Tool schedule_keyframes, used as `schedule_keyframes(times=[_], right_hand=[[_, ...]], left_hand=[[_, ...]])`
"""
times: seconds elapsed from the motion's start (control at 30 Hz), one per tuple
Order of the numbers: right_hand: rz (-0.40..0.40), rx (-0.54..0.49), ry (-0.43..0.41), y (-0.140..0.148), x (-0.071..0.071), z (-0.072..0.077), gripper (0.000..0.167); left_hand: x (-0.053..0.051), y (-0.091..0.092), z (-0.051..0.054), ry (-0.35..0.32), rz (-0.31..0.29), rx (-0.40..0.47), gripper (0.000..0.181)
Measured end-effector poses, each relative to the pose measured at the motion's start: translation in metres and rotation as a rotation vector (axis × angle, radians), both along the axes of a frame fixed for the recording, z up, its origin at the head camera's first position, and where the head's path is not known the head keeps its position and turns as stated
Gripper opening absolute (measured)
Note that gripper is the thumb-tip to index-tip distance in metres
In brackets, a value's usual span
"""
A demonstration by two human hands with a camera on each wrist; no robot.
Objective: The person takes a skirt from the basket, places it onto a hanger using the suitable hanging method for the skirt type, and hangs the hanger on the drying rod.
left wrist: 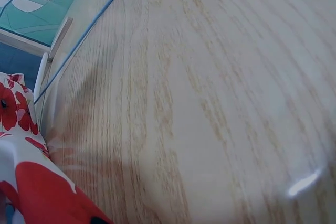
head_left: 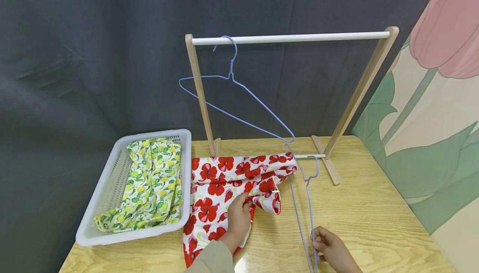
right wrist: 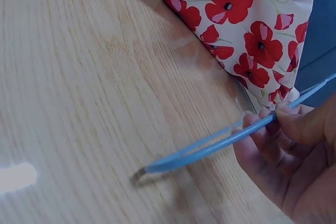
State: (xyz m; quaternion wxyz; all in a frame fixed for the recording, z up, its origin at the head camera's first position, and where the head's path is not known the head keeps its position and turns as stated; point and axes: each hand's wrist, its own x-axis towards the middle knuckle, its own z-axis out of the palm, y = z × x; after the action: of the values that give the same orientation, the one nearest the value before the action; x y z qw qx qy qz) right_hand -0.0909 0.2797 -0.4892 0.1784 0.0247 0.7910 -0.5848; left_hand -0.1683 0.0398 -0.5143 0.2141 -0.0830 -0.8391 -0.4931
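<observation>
A white cloth with red flowers (head_left: 209,189) lies on the table, its right part bunched and raised. My left hand (head_left: 238,219) grips the bunched part near its lower edge. The same cloth (left wrist: 47,192) fills the lower left corner of the left wrist view, where the hand is not seen. My right hand (head_left: 331,248) pinches a blue wire hanger (head_left: 310,206) by its lower end, the hook pointing away. In the right wrist view, thumb and fingers of my right hand (right wrist: 299,156) close on the hanger (right wrist: 210,148), beside the flowered cloth (right wrist: 247,30).
A white basket (head_left: 84,223) holding a lemon-print cloth (head_left: 149,181) stands on the left. Behind the flowered cloth is a wooden rack with a white rail (head_left: 299,38); another blue hanger (head_left: 254,96) hangs from its left end. A tulip mural (head_left: 423,110) covers the right wall.
</observation>
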Motion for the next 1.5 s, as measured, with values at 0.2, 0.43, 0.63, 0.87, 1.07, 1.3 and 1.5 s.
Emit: schedule_keyframes(times=[0.2,0.43,0.63,0.87,1.07,1.3,1.5], right_hand=[[0.049,-0.04,-0.002,-0.003,-0.002,-0.003,0.01],[0.082,-0.094,0.017,-0.01,-0.002,-0.004,0.007],[0.117,-0.158,0.043,-0.012,0.0,-0.006,0.004],[0.13,-0.182,0.06,-0.015,0.0,-0.008,0.005],[0.122,-0.169,0.072,-0.017,0.001,-0.008,0.007],[0.108,-0.131,0.067,-0.016,0.004,-0.009,0.004],[0.096,-0.123,0.061,-0.017,0.005,-0.008,0.004]], left_hand=[[0.0,0.0,-0.003,0.063,-0.026,-0.032,0.023],[-0.001,0.003,-0.012,0.11,-0.072,-0.091,0.023],[0.003,0.006,-0.014,0.061,-0.111,-0.141,0.021],[0.006,0.012,-0.02,0.066,-0.13,-0.266,0.023],[0.009,0.016,-0.023,0.047,-0.131,-0.365,0.023],[0.009,0.017,-0.025,0.086,-0.132,-0.419,0.019],[0.01,0.018,-0.026,0.085,-0.144,-0.472,0.014]])
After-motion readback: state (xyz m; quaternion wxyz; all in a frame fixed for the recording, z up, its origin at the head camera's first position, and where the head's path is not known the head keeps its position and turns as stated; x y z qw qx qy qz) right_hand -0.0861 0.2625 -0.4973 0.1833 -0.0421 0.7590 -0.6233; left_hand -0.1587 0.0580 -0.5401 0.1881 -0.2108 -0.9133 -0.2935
